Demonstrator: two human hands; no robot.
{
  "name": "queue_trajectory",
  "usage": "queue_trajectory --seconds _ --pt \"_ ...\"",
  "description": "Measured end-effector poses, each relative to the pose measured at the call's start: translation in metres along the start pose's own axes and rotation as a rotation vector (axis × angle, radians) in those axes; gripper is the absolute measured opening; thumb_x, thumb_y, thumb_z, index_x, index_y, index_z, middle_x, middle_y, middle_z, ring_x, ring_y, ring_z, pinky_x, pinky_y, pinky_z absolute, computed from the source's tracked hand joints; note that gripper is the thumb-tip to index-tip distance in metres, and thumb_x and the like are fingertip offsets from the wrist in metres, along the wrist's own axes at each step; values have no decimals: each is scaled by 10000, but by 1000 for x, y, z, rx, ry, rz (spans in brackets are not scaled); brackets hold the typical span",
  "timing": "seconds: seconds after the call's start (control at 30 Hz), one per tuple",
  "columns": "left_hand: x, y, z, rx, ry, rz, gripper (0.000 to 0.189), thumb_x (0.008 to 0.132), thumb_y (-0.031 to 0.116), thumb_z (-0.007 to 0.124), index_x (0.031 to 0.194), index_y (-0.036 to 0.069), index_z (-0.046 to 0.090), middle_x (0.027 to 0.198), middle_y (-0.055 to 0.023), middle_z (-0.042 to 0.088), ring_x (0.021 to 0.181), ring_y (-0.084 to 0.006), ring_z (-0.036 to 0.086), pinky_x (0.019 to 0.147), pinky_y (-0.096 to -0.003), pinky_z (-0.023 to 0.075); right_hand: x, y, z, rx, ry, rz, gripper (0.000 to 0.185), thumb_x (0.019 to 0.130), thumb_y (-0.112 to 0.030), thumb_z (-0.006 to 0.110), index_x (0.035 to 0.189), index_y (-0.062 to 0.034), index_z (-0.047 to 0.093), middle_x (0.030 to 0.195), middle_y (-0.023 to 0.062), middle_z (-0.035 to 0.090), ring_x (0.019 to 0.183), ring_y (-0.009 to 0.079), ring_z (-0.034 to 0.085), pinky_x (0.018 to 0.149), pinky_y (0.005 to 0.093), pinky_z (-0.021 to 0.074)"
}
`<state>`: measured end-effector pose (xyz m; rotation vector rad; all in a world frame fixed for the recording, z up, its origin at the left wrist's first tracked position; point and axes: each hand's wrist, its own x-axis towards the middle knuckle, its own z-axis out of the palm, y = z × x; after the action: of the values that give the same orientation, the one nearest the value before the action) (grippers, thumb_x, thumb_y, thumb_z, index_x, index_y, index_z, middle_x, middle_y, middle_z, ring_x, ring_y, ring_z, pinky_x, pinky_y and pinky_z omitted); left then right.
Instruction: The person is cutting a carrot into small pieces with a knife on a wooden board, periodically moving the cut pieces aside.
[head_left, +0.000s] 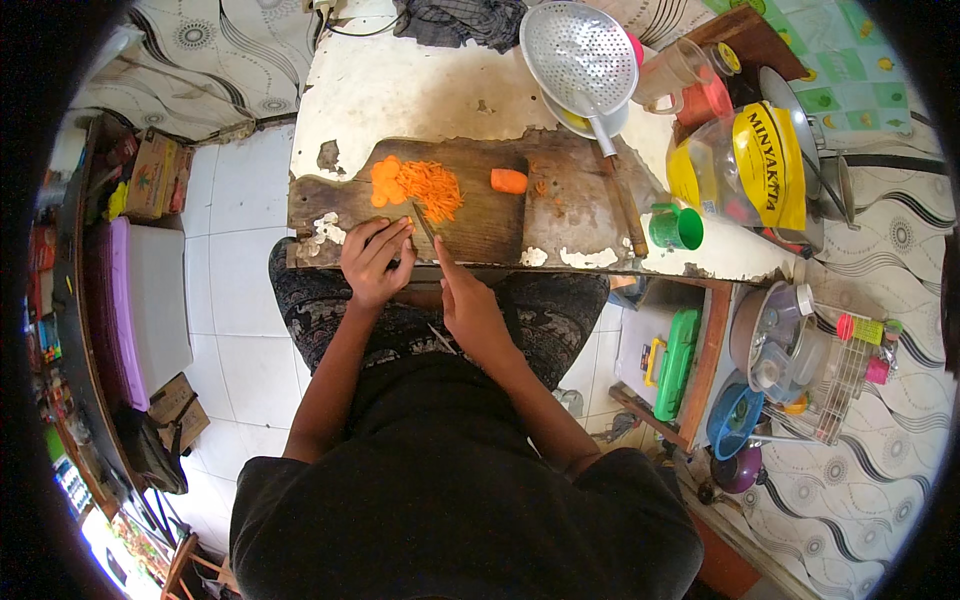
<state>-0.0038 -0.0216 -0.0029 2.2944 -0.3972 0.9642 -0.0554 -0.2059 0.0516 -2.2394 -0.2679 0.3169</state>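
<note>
My right hand (471, 304) grips a knife (424, 223), index finger laid along it, blade pointing up and left over a wooden cutting board (487, 225). Beside the blade, the fingers of my left hand (379, 259) press on a small piece of carrot (409, 221), mostly hidden beneath the fingertips. Just beyond the hands lie round carrot slices (386, 180) and a heap of thin carrot strips (433, 189). A thick carrot chunk (509, 181) rests farther right on the board.
A metal strainer (581, 56) with a long handle sits over a bowl at the back. To the right are a green cup (676, 226), a clear pitcher (667, 75) and a yellow plastic pouch (769, 165). A long wooden stick (626, 202) lies beside the board.
</note>
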Motion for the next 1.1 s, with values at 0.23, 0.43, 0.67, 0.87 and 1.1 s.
queue_trajectory --seconds 0.23,0.43,0.67,0.87,1.1 --pt "1 1 1 -4 -2 3 208 759 26 781 958 69 825 1039 -19 802 977 -237 701 856 -381 571 -4 5 10 -79 25 -132 834 980 -27 562 1699 -129 151 1044 319 618 811 493 672 726 561 567" --pt "0 1 0 16 -7 1 204 753 36 788 949 72 827 1031 -20 804 978 -235 702 851 -375 568 -6 -6 9 -177 -112 30 878 954 -14 576 1702 -137 134 1085 315 624 840 492 691 734 547 587" --pt "0 3 1 20 0 -13 184 762 42 783 938 67 828 1026 -17 807 969 -236 703 839 -376 567 0 -1 15 -180 36 -72 863 940 28 584 1695 -127 196 1195 247 657 904 425 707 789 513 575" --pt "2 1 1 24 5 12 188 759 30 779 938 64 827 1025 -16 807 964 -239 706 843 -380 573 8 7 8 -19 70 -90 736 980 21 553 1660 -106 303 1125 261 669 968 449 686 831 520 562" --pt "3 3 1 -1 13 0 211 747 17 777 947 63 827 1015 -23 805 968 -241 708 852 -389 579 2 5 7 -24 80 -112 689 1004 0 542 1651 -88 322 1087 267 663 947 450 681 833 526 547"
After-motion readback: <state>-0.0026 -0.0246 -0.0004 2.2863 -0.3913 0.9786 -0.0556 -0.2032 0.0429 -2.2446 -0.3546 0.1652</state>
